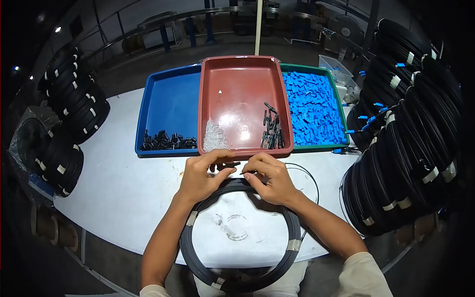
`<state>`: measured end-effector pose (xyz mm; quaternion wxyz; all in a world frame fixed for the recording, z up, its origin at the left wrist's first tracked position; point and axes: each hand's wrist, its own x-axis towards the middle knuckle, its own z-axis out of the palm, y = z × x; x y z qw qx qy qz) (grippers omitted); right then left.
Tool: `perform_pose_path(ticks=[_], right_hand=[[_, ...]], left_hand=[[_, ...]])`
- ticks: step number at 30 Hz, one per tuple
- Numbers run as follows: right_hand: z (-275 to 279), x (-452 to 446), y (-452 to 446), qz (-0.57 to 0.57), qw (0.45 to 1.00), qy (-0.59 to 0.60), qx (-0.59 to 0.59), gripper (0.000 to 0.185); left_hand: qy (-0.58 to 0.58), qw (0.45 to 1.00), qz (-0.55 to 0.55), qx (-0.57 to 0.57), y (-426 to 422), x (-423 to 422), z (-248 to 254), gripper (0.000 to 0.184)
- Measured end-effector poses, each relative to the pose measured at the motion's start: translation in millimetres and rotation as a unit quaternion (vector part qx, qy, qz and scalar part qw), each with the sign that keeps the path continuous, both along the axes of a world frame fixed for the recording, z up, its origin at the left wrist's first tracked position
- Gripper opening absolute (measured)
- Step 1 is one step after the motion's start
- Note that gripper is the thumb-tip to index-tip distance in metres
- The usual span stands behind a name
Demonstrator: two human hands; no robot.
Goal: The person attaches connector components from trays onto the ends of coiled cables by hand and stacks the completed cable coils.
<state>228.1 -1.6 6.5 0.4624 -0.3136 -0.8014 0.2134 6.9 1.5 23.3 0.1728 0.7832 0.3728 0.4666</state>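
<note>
At the desk (118,188): fiddly fingertip stuff

Left hand (203,171) has its grip clamped on a black part (231,164), right by the far side of the coil (294,225) and just this side of the red tray (240,99). Right hand (273,178) has its grip pinched on what looks like a cable end (243,173); super tiny, so grain of salt. My read: it's the lining-up step, the two pieces close together, can't tell if touching. Next move calls for steady fingertips and a straight approach, imo.
</note>
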Motion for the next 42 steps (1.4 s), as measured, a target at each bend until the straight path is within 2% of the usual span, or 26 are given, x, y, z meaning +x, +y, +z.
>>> perform_pose_path(ticks=[5,8,15,20,25,33,37,40,42], right_hand=[[-1,-1,0,0.026,0.999,0.023,0.018,0.013],[0,-1,-1,0.034,0.999,-0.003,0.02,0.014],[-2,1,0,0.031,0.998,-0.015,0.047,0.015],[-2,-1,-1,0.022,0.999,-0.003,0.039,0.015],[-6,0,2,0.016,1.0,0.026,0.005,0.014],[-1,1,2,0.01,0.997,-0.016,0.079,0.015],[-1,1,0,0.006,0.998,-0.008,0.059,0.016],[-3,0,1,0.019,0.997,0.0,0.076,0.017],[-3,0,1,0.024,0.998,0.008,0.054,0.019]], left_hand=[[0.013,1.0,0.009,-0.008,-4,-1,-3,0.04],[0.03,0.999,-0.022,0.0,-4,1,-6,0.043],[0.058,0.998,-0.028,0.002,-8,3,-2,0.037],[0.073,0.99,-0.016,0.117,-5,1,-2,0.03],[0.037,0.995,-0.002,0.095,-5,3,-4,0.033],[0.054,0.997,-0.045,0.017,-11,8,3,0.029],[0.049,0.997,-0.053,-0.005,-10,7,3,0.027],[0.039,0.997,-0.064,0.02,-6,1,-1,0.029],[0.001,0.998,-0.06,-0.026,-7,1,-2,0.026]])
